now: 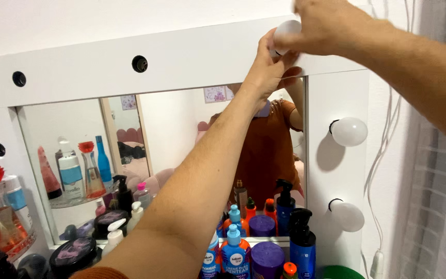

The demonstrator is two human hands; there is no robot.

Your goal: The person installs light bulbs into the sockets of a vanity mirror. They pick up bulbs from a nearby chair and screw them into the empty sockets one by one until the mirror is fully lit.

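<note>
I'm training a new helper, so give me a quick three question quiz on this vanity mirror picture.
1. True or false: both hands touch the white bulb at the top of the mirror frame.
2. How many bulbs are already seated on the frame's right side?
3. Which sits lower right: A) black pump bottle B) a kettle?

Key: 1 true, left hand and right hand. 2 two. 3 A.
</note>
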